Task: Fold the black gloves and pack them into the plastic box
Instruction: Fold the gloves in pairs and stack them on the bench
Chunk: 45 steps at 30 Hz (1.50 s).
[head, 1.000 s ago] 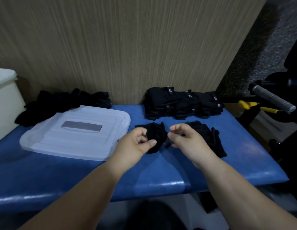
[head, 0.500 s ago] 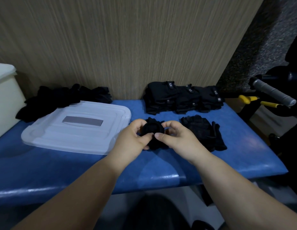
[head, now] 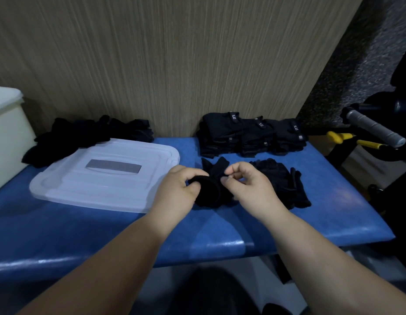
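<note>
The black glove (head: 212,187) lies bunched at the middle of the blue padded bench (head: 197,235). The left hand (head: 177,192) curls its fingers round the cuff, and the right hand (head: 249,189) pinches the fabric between thumb and forefinger. Loose gloves (head: 281,180) lie just to the right. A folded stack (head: 249,137) (small labels showing) sits behind, against the wood-grain wall (head: 174,53). A translucent lid (head: 106,178) lies to the left, with a pale plastic box (head: 6,133) at the bench's left edge.

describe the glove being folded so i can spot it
On the blue bench, look just right of the clear lid. The glove is gripped between the left hand and right hand, bunched with a rolled cuff, unlike the flat gloves beside it.
</note>
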Each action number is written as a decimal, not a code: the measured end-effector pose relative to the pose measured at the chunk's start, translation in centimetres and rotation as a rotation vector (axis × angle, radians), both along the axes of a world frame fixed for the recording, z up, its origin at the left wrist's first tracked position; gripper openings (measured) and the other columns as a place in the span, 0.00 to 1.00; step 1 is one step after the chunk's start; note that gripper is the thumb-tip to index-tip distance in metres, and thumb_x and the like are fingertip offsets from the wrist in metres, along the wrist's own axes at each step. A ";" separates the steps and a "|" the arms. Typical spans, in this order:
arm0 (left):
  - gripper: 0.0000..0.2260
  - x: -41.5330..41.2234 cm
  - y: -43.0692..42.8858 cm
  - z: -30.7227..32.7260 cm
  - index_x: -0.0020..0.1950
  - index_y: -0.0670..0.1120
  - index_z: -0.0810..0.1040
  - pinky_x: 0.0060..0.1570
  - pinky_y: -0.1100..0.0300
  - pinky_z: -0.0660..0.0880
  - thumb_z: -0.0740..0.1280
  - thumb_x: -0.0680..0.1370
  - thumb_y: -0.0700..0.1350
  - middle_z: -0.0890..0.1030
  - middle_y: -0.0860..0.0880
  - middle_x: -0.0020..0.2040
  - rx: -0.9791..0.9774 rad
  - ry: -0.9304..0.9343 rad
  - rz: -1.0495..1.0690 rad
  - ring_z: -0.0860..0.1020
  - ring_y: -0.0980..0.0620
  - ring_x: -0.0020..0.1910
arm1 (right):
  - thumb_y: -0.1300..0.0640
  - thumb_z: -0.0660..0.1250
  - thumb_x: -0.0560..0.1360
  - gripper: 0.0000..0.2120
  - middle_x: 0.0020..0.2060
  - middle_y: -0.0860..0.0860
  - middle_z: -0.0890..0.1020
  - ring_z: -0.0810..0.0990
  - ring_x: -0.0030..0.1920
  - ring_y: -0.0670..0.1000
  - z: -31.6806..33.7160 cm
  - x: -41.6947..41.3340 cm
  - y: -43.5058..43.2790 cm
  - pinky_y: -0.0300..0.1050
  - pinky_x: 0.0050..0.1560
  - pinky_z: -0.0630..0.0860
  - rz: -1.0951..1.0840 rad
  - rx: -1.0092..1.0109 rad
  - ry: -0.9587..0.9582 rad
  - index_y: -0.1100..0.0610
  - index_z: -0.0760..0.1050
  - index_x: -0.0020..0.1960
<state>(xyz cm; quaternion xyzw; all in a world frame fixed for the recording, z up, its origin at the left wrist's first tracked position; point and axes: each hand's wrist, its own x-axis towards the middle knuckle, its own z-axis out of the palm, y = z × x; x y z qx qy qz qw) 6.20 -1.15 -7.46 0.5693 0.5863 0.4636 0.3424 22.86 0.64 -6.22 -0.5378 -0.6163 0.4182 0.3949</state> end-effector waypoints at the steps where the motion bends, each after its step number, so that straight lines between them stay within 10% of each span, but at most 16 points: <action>1: 0.19 0.1 -0.1 0.0 0.42 0.63 0.79 0.41 0.62 0.79 0.64 0.76 0.37 0.75 0.54 0.51 -0.011 -0.039 -0.017 0.78 0.59 0.43 | 0.55 0.70 0.74 0.05 0.41 0.48 0.79 0.76 0.38 0.48 -0.1 -0.1 0.1 0.46 0.44 0.78 -0.018 -0.019 -0.003 0.53 0.76 0.48; 5: 0.18 0.5 -0.2 0.0 0.46 0.62 0.82 0.42 0.59 0.81 0.62 0.79 0.38 0.78 0.50 0.57 -0.079 -0.236 -0.041 0.81 0.53 0.50 | 0.44 0.69 0.73 0.11 0.42 0.47 0.79 0.79 0.43 0.50 -0.4 0.0 0.5 0.49 0.47 0.78 -0.110 -0.047 -0.078 0.50 0.73 0.47; 12: 0.15 0.7 -0.2 0.4 0.51 0.55 0.82 0.42 0.60 0.80 0.60 0.81 0.37 0.82 0.47 0.54 -0.096 -0.490 0.046 0.82 0.53 0.47 | 0.37 0.57 0.78 0.26 0.31 0.54 0.80 0.77 0.27 0.49 1.4 0.3 -0.3 0.40 0.25 0.70 -0.045 -0.386 -0.154 0.61 0.75 0.41; 18: 0.17 1.0 -0.5 0.8 0.54 0.53 0.79 0.42 0.62 0.80 0.57 0.81 0.34 0.82 0.48 0.53 -0.158 -0.612 -0.031 0.83 0.54 0.45 | 0.38 0.58 0.78 0.26 0.44 0.59 0.84 0.84 0.38 0.53 1.4 -0.1 -0.2 0.43 0.35 0.80 -0.031 -0.636 0.311 0.61 0.78 0.55; 26: 0.18 0.6 -0.6 1.0 0.64 0.45 0.71 0.57 0.55 0.77 0.57 0.76 0.32 0.80 0.43 0.53 -0.360 -0.449 -0.183 0.80 0.48 0.55 | 0.61 0.61 0.80 0.06 0.47 0.56 0.84 0.83 0.47 0.55 1.2 0.2 0.5 0.48 0.44 0.79 -0.144 -0.461 0.616 0.59 0.75 0.55; 31: 0.17 0.7 -0.5 1.0 0.45 0.47 0.79 0.49 0.57 0.77 0.55 0.83 0.53 0.85 0.45 0.47 -0.394 -0.559 -0.178 0.83 0.51 0.46 | 0.63 0.57 0.81 0.11 0.52 0.58 0.84 0.83 0.53 0.59 1.0 0.1 0.5 0.55 0.51 0.80 -0.104 -0.390 0.576 0.59 0.75 0.60; 34: 0.20 0.7 -0.1 0.5 0.58 0.44 0.78 0.46 0.58 0.78 0.55 0.82 0.57 0.85 0.46 0.50 -0.426 -0.570 -0.137 0.83 0.51 0.47 | 0.63 0.56 0.82 0.12 0.51 0.56 0.84 0.84 0.51 0.56 1.0 0.1 0.4 0.53 0.49 0.80 -0.018 -0.341 0.517 0.56 0.75 0.60; 38: 0.19 0.7 0.2 0.5 0.65 0.44 0.75 0.62 0.48 0.74 0.58 0.82 0.55 0.83 0.45 0.56 -0.503 -0.684 -0.102 0.81 0.47 0.56 | 0.64 0.55 0.82 0.14 0.53 0.55 0.84 0.83 0.53 0.55 1.0 0.1 0.2 0.53 0.53 0.79 0.088 -0.321 0.478 0.53 0.74 0.61; 45: 0.13 0.9 0.4 0.7 0.64 0.45 0.70 0.48 0.50 0.79 0.65 0.79 0.38 0.82 0.44 0.52 -0.344 -0.787 0.070 0.82 0.46 0.48 | 0.62 0.56 0.81 0.15 0.55 0.54 0.83 0.82 0.57 0.56 0.7 0.1 0.0 0.63 0.63 0.73 0.129 -0.294 0.438 0.52 0.74 0.63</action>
